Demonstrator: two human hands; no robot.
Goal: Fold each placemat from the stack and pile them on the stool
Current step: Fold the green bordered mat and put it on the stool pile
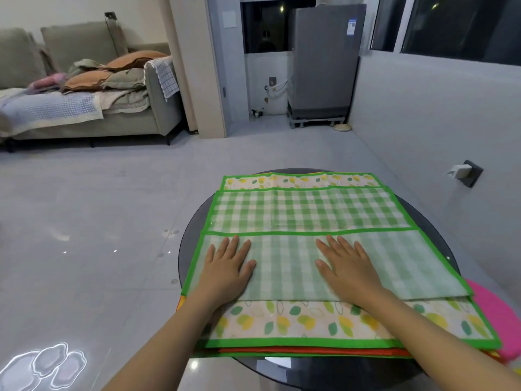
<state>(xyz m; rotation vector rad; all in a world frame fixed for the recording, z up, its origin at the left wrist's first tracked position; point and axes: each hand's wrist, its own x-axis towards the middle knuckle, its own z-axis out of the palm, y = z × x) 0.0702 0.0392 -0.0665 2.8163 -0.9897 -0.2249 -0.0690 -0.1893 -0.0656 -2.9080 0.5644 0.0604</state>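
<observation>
A green checked placemat (304,210) with a green border lies on top of the stack, its near part folded over into a paler flap (284,266). My left hand (228,266) and my right hand (346,266) both press flat on that flap, fingers spread. Beneath it lies a leaf-patterned placemat (304,323), and under that the stack (310,351) shows red and green edges. The stack rests on a round dark glass table (191,235). A pink round shape (496,314), perhaps the stool, shows at the right, mostly hidden by the mats.
Grey tiled floor (98,221) spreads to the left and beyond the table. A sofa (84,88) with heaped blankets stands far left, a grey appliance (324,66) at the back, and a white wall (437,122) with a socket (465,173) on the right.
</observation>
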